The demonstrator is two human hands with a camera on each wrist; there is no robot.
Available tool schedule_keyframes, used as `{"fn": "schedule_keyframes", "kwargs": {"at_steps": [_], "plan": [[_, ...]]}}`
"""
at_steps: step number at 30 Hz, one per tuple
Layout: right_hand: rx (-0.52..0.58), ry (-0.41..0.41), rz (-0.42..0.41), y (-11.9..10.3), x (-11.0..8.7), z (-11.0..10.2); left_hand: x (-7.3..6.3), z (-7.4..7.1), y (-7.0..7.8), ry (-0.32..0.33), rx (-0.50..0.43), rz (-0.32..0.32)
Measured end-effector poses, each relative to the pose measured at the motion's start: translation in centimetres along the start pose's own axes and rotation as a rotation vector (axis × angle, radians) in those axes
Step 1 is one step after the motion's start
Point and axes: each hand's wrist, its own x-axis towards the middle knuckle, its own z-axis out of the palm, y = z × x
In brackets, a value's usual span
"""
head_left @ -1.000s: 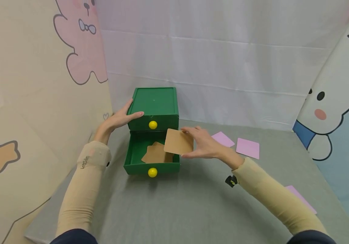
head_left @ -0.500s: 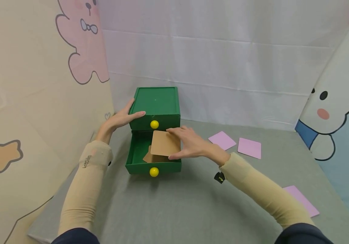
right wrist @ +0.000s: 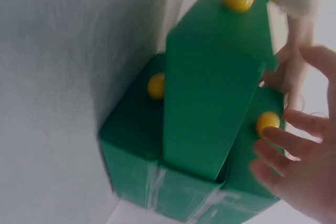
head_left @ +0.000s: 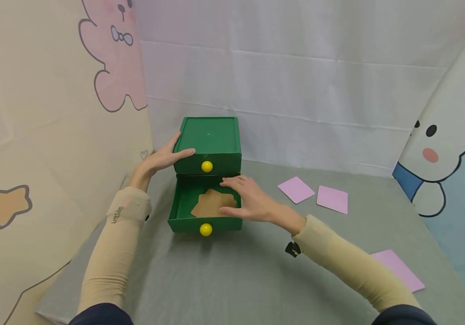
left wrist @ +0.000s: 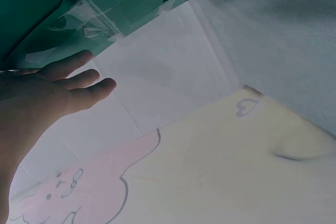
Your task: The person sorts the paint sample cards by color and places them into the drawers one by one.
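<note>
A green drawer unit (head_left: 210, 134) with yellow knobs stands against the back cloth. Its middle drawer (head_left: 188, 225) is pulled out, and several brown square cards (head_left: 212, 205) lie overlapping inside. My left hand (head_left: 160, 159) rests at the unit's upper left, thumb on the top's front edge and fingers extended along the side. Over the right part of the pulled-out drawer is my right hand (head_left: 253, 201), thumb and fingers spread with nothing between them. In the right wrist view, the right hand (right wrist: 304, 153) has loosely bent fingers near the top drawer's knob (right wrist: 268, 123).
To the right on the grey tabletop (head_left: 232, 280) lie pink square cards: one card (head_left: 296, 189) nearest the unit, another card (head_left: 332, 199) beside it, and a third card (head_left: 401, 270) by the right forearm. Printed cloth walls (head_left: 45, 113) enclose the left, back and right.
My right hand has moved left over the drawer and let go of a brown card, which now lies with the others inside. The left hand has stayed on the unit.
</note>
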Motion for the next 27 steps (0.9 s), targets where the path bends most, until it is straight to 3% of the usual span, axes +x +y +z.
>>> {"fn": "schedule_keyframes", "kwargs": {"at_steps": [4,6,8,11,14,17,21,27], "plan": [[0.130,0.175,-0.101,-2.3,-2.0,0.7,-0.1,0.0,0.1,-0.005,0.001,0.006],[0.250,0.194,-0.120,-3.5,-3.1,1.5,-0.2,-0.1,0.2,-0.008,-0.005,0.007],[0.385,0.160,-0.100,-4.7,-4.1,2.6,-0.3,-0.1,0.3,-0.011,-0.012,0.005],[0.633,0.016,0.054,-5.8,-5.2,4.5,-0.4,-0.1,0.4,-0.011,-0.019,0.001],[0.855,-0.141,0.293,-6.2,-5.5,6.2,-0.5,-0.2,0.5,-0.007,-0.018,-0.001],[1.020,-0.212,0.505,-6.2,-5.0,7.8,-0.4,-0.1,0.4,-0.007,-0.012,-0.002],[1.129,-0.147,0.671,-6.2,-4.1,9.4,-0.3,0.0,0.2,-0.012,-0.001,-0.004],[1.125,0.018,0.706,-6.3,-3.1,11.0,-0.2,-0.1,0.2,-0.008,0.000,0.005]]}}
